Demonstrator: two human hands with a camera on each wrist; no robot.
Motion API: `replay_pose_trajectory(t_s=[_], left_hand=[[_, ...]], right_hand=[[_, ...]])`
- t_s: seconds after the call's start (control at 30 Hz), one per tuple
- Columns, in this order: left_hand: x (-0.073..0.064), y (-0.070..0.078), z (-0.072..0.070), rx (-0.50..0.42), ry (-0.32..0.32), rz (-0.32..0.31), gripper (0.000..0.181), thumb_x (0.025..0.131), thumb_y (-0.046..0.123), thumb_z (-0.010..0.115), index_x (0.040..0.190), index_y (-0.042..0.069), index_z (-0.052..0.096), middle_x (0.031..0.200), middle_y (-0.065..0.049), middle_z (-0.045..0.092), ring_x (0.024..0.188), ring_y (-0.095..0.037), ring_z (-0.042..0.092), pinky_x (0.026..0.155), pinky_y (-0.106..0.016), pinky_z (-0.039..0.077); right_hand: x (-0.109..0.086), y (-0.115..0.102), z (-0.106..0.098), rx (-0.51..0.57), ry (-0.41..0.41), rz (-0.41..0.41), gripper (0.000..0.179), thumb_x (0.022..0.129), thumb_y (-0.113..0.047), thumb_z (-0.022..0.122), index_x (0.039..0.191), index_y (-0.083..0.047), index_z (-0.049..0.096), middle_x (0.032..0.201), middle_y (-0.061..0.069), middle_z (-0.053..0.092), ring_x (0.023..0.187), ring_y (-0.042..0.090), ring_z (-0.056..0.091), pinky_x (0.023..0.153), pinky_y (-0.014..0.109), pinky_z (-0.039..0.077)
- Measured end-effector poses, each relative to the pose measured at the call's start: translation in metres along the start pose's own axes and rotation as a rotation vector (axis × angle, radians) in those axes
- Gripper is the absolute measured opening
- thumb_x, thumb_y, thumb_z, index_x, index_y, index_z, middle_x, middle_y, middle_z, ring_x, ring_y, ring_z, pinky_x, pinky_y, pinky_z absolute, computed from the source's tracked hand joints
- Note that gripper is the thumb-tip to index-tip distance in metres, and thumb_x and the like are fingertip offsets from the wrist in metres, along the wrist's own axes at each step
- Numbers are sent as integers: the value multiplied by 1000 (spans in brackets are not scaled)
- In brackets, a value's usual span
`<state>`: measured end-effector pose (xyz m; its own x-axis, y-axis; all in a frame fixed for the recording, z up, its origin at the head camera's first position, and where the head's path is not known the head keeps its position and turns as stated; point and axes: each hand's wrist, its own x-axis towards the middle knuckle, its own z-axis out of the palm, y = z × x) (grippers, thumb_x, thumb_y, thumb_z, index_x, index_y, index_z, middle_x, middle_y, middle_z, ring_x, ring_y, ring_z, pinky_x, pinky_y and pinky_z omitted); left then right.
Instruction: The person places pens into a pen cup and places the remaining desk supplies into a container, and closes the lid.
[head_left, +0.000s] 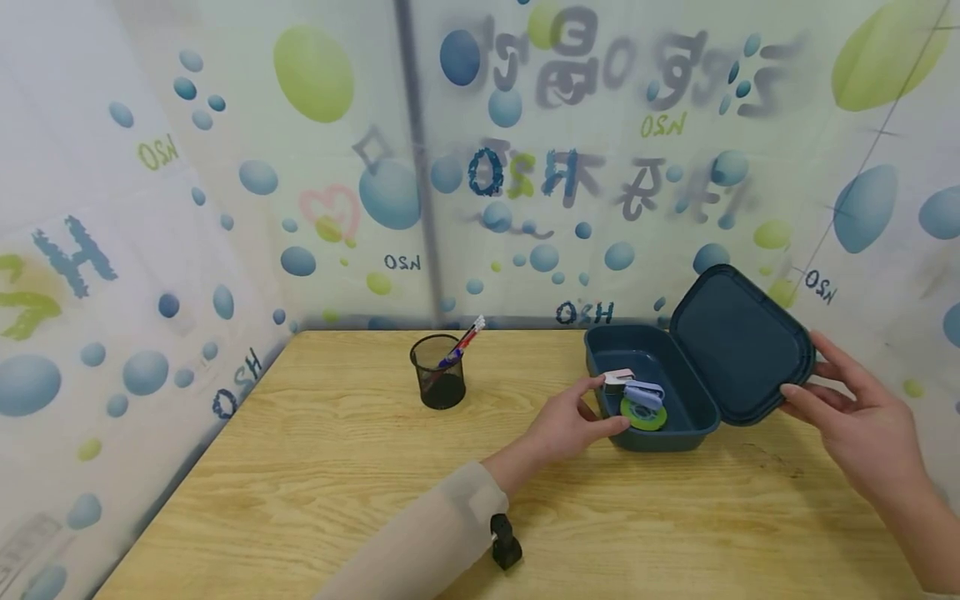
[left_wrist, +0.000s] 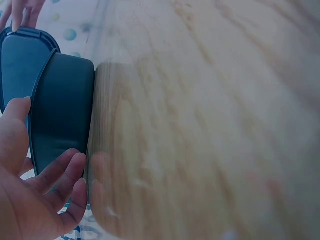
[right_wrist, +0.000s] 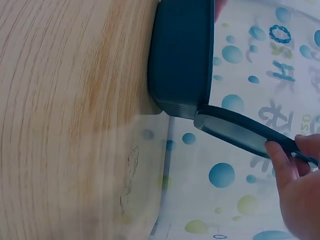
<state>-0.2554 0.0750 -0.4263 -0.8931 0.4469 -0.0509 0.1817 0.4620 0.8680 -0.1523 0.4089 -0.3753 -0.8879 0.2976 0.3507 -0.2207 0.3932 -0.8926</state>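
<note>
A dark teal box (head_left: 701, 440) stands at the right of the table with its hinged lid (head_left: 738, 346) raised to the right. Inside lie a light blue stapler (head_left: 645, 393), a green roll of tape (head_left: 641, 417) and a small pink-and-white item (head_left: 619, 377). My left hand (head_left: 573, 423) holds the box's left front corner, thumb at the front rim. In the left wrist view, its lower fingers (left_wrist: 67, 172) are spread beside the outer wall. My right hand (head_left: 873, 425) pinches the lid's outer edge between thumb and fingers, as the right wrist view also shows.
A black mesh pen cup (head_left: 441, 387) with a few pens (head_left: 467, 343) stands left of the box, towards the back. The wooden table (head_left: 337, 450) ends at a patterned curtain (head_left: 517, 242) behind. A black strap device (head_left: 505, 542) sits by the left sleeve.
</note>
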Motion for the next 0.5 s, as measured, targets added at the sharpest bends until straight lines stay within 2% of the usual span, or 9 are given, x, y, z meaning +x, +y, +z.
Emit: replay_pose_trajectory(t_s=[0.27,0.37,0.5], left_hand=[[0,0,0,2,-7,3,79,96,54,83,164,33,49,102,4,71,86,-12,65,72,-28,54],[0,0,-1,1,-7,5,79,97,53,83,164,32,49,101,4,71,85,-12,66,72,-28,54],[-1,1,-1,1,-7,4,78,96,53,83,164,32,50,101,4,71,85,-13,65,72,-28,54]], right_hand=[[-4,-11,8,-168,2,-83,76,107,-4,69,171,-32,39,121,-29,49,99,-26,59,72,6,55],[-5,-13,12,-251,4,-149,75,107,-6,71,171,-31,41,123,-36,47,100,-29,55,70,4,53],[-6,-16,17,-290,-1,-241,74,104,0,73,169,-23,46,124,-41,48,100,-32,55,72,1,50]])
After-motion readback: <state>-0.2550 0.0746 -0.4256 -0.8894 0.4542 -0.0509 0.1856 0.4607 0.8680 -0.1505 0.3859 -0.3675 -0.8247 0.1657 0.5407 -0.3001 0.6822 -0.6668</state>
